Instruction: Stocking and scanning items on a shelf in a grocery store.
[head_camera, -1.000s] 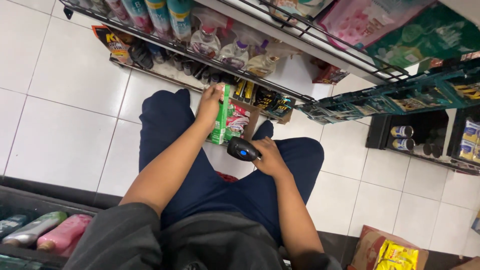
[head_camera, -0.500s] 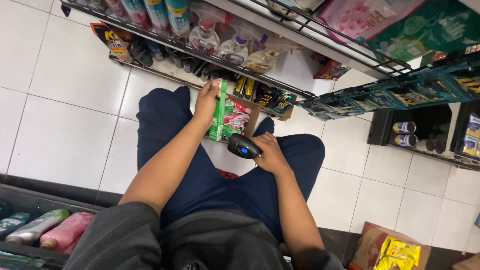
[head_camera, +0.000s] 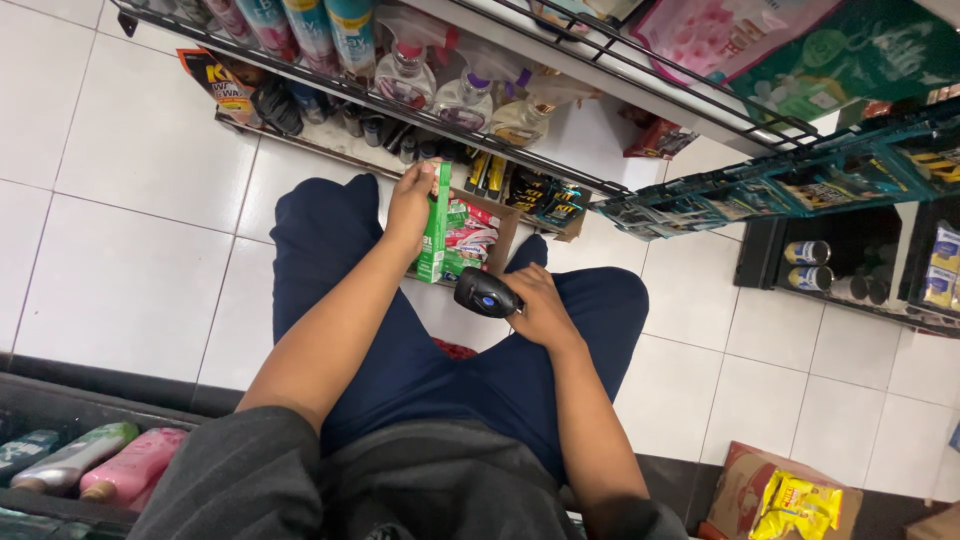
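Note:
I am crouched over a white tiled floor, looking down past my knees in dark blue trousers. My left hand (head_camera: 410, 205) grips a slim green box (head_camera: 435, 225) upright, held just above an open cardboard carton (head_camera: 505, 225) filled with several similar red and green boxes. My right hand (head_camera: 540, 310) holds a black handheld barcode scanner (head_camera: 485, 293), its head turned toward the green box, a short gap below and to the right of it. The carton sits on the floor between my knees, in front of the lowest shelf.
A wire shelf (head_camera: 330, 85) with spray bottles (head_camera: 405, 70) and aerosol cans runs across the top. Dark shelving with small tins (head_camera: 815, 265) stands at right. Pink and green bottles (head_camera: 100, 465) lie in a rack at lower left. A box with a yellow packet (head_camera: 795, 505) sits lower right.
My left hand has turned the green box so its narrow edge faces me. The scanner in my right hand stayed about where it was.

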